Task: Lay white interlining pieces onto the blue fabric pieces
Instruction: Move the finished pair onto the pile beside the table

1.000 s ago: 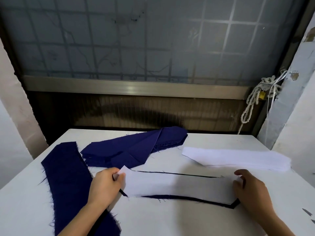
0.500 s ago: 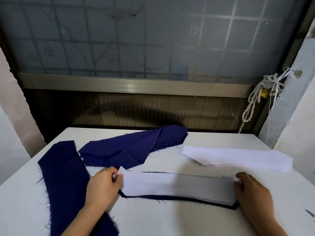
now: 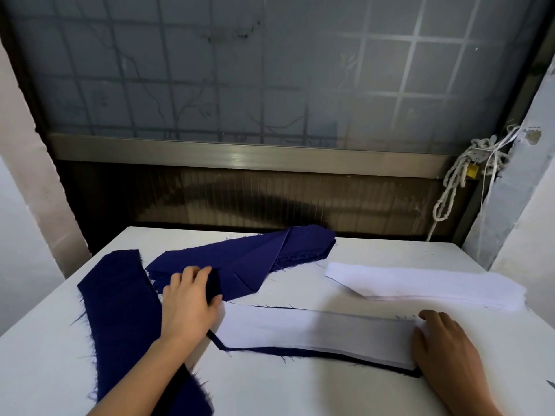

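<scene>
Left hand, left of centre, pinches the edge of the blue pile, probably to draw off another piece. Right hand, lower right, presses fingers-down on the interlining, pinning it to its blue piece at bottom centre.

Bare table lies open on the near side of the fingers. Just past the left hand the blue fabric heap blocks the way; beyond the right hand lies the white interlining stack.
</scene>
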`<state>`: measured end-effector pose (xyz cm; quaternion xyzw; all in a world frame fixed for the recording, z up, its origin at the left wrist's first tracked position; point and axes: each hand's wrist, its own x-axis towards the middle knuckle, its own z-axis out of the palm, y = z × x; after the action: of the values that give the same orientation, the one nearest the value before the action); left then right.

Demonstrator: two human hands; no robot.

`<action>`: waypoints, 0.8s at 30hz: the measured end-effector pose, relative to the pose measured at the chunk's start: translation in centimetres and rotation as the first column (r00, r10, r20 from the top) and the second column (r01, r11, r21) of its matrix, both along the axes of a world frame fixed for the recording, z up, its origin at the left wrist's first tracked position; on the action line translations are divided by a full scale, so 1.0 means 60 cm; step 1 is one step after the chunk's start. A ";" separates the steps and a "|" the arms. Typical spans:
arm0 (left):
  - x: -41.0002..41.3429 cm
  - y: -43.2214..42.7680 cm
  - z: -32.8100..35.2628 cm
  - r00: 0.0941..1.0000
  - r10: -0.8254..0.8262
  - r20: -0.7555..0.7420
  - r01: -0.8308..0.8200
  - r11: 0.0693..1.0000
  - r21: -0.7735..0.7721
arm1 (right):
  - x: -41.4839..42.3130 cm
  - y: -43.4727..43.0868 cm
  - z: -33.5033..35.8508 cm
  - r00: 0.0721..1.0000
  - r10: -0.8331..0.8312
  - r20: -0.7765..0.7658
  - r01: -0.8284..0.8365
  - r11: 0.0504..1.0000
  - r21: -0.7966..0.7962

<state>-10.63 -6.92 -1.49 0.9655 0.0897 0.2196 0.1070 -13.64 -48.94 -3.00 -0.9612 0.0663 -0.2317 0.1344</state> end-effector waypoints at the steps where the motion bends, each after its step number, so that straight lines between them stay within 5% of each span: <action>1: 0.011 0.002 0.001 0.999 -0.030 -0.027 0.031 0.999 0.041 | 0.000 -0.001 0.000 1.000 -0.003 0.001 0.003 1.000 0.000; 15: 0.059 0.003 0.014 0.973 -0.097 -0.211 0.099 0.995 -0.003 | -0.003 0.000 0.001 1.000 -0.001 -0.010 0.001 1.000 -0.015; 24: 0.041 0.008 0.017 0.983 -0.116 0.143 0.151 0.953 -0.264 | -0.001 -0.001 -0.002 1.000 0.004 0.007 -0.003 0.999 -0.037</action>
<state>-8.16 -6.46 -0.44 0.9294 0.0468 0.2580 0.2595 -13.71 -49.02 -3.11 -0.9628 0.0599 -0.2360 0.1170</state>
